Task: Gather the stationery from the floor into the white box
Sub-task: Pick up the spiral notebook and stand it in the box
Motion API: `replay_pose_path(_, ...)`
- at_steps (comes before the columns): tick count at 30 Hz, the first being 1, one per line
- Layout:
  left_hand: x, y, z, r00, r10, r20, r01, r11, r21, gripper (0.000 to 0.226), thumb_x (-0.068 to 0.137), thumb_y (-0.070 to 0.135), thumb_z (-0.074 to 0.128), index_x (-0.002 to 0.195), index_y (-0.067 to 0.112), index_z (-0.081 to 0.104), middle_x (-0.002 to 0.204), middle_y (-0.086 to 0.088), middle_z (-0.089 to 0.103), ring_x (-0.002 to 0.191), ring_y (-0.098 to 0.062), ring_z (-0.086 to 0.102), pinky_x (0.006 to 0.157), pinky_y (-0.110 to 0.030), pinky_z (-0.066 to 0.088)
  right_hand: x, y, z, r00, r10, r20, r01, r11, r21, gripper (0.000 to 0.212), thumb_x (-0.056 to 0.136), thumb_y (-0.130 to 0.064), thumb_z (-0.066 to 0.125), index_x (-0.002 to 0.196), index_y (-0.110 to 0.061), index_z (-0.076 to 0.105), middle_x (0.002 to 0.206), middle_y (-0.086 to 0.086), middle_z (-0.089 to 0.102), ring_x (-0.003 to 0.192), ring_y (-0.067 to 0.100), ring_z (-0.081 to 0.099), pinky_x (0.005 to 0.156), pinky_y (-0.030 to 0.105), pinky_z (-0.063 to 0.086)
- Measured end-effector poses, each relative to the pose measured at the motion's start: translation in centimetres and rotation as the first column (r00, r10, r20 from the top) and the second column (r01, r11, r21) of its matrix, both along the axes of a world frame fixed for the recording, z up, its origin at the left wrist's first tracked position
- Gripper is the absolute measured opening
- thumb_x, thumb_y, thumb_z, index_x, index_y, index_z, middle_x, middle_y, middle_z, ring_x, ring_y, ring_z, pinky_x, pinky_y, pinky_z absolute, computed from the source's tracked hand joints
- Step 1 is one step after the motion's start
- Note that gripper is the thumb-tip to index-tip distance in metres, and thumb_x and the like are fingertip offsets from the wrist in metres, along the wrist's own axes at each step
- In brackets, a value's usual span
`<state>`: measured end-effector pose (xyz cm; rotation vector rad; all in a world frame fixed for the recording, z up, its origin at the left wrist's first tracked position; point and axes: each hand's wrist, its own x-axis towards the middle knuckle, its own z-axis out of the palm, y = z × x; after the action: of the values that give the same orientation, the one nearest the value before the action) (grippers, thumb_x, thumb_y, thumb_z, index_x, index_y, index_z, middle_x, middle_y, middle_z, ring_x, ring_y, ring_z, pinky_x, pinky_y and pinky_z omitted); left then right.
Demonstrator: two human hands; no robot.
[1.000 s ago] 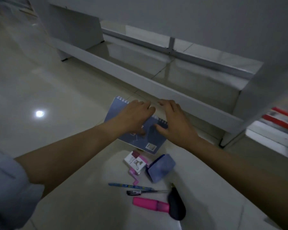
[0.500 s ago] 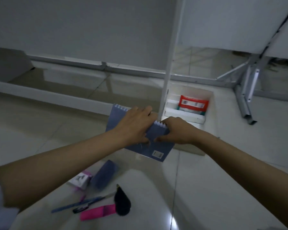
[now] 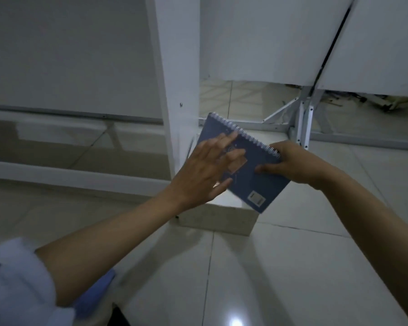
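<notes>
Carried rightward since half a second ago, out over the white box (image 3: pixel 218 218), with the pens and other floor items gone from view. Nearest, bottom left, one rolled pale-blue sleeve (image 3: pixel 17 285). Farther in, left hand (image 3: pixel 203 171) opened, fingers spread and lying on the cover, gripping nothing. Right hand (image 3: pixel 290 161) pinched closed on the right edge of the one blue spiral notebook (image 3: pixel 257 182): silver coil along its far edge, barcode sticker at its near corner, tilted above the box. Beyond, one white upright post (image 3: pixel 177 90).
</notes>
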<state>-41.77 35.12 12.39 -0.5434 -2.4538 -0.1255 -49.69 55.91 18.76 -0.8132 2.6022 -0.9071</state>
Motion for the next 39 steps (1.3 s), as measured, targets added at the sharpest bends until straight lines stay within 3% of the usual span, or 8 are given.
replay_pose_path(2,-1.0,-0.3,-1.7,0.990,0.085,0.110,-0.090,0.995,0.033,0.042,0.086,0.030,0.058,0.122,0.013,0.049,0.130,-0.012,0.051,0.114,-0.030,0.052,0.092,-0.039,0.044,-1.7,0.1,-1.0,0.996,-0.076,-0.045,0.074,0.996,-0.039,0.014,0.087,-0.023,0.067,0.095,-0.013,0.063,0.093,0.010,0.069,0.080,0.028,0.067,0.072,0.040,0.057)
replay_pose_path(4,-1.9,-0.8,-3.4,0.948,0.172,0.267,-0.189,0.981,0.039,0.026,0.089,0.028,0.056,0.110,0.014,0.053,0.113,-0.008,0.059,0.093,-0.027,0.058,0.075,-0.034,0.046,-3.2,-0.7,-2.3,0.989,-0.129,-0.071,0.122,0.987,-0.101,0.019,0.089,-0.022,0.062,0.105,-0.010,0.062,0.098,0.010,0.067,0.082,0.028,0.065,0.072,0.039,0.055)
replay_pose_path(10,-4.6,-1.1,-8.3,0.761,0.225,0.608,-0.433,0.875,0.218,0.027,0.091,0.038,0.054,0.113,0.023,0.049,0.095,0.000,0.068,0.077,-0.014,0.058,0.075,-0.028,0.047,-8.0,-3.2,-5.7,0.952,-0.221,-0.212,0.181,0.964,-0.193,0.017,0.094,-0.021,0.046,0.110,-0.017,0.049,0.110,0.010,0.065,0.085,0.029,0.062,0.071,0.044,0.054)
replay_pose_path(13,-5.2,-1.1,-9.6,0.776,0.211,0.594,-0.457,0.838,0.299,0.026,0.091,0.041,0.053,0.109,0.023,0.054,0.079,0.003,0.068,0.074,-0.014,0.060,0.083,-0.034,0.052,-10.2,-4.1,-7.2,0.920,-0.191,-0.343,0.160,0.980,-0.117,0.015,0.094,-0.032,0.049,0.105,-0.023,0.044,0.098,0.004,0.066,0.076,0.028,0.064,0.064,0.041,0.056)
replay_pose_path(16,-5.5,-1.6,-10.1,0.781,0.202,0.591,-0.449,0.839,0.307,0.025,0.091,0.043,0.050,0.105,0.023,0.056,0.071,0.006,0.065,0.075,-0.013,0.058,0.084,-0.036,0.052,-11.7,-5.0,-8.5,0.885,-0.204,-0.419,0.169,0.978,-0.120,0.013,0.093,-0.030,0.051,0.094,-0.023,0.040,0.084,-0.001,0.060,0.068,0.027,0.056,0.056,0.033,0.042)
replay_pose_path(23,-5.4,-1.5,-10.3,0.809,0.209,0.549,-0.418,0.861,0.290,0.018,0.094,0.037,0.044,0.098,0.023,0.054,0.065,0.006,0.062,0.073,-0.010,0.050,0.099,-0.034,0.037,-14.4,-7.9,-10.5,0.808,-0.191,-0.557,0.117,0.979,-0.165,0.005,0.091,-0.021,0.048,0.089,-0.022,0.044,0.091,0.005,0.065,0.080,0.025,0.058,0.069,0.039,0.048)
replay_pose_path(30,-5.5,-1.4,-10.2,0.811,0.223,0.540,-0.438,0.845,0.308,0.018,0.093,0.038,0.045,0.098,0.023,0.054,0.066,0.006,0.062,0.073,-0.011,0.052,0.098,-0.032,0.037,-16.3,-8.4,-11.4,0.882,-0.153,-0.446,0.136,0.988,-0.069,0.017,0.085,-0.025,0.054,0.096,-0.017,0.044,0.097,0.012,0.063,0.085,0.032,0.056,0.073,0.039,0.038)
replay_pose_path(39,-5.5,-1.2,-9.9,0.798,0.233,0.556,-0.458,0.834,0.309,0.020,0.092,0.038,0.047,0.098,0.023,0.058,0.069,0.009,0.057,0.077,-0.010,0.052,0.091,-0.030,0.041,-18.2,-8.4,-9.9,0.939,-0.098,-0.331,0.163,0.971,0.175,0.029,0.085,-0.003,0.043,0.112,-0.014,0.041,0.109,0.019,0.060,0.103,0.041,0.053,0.087,0.049,0.037)
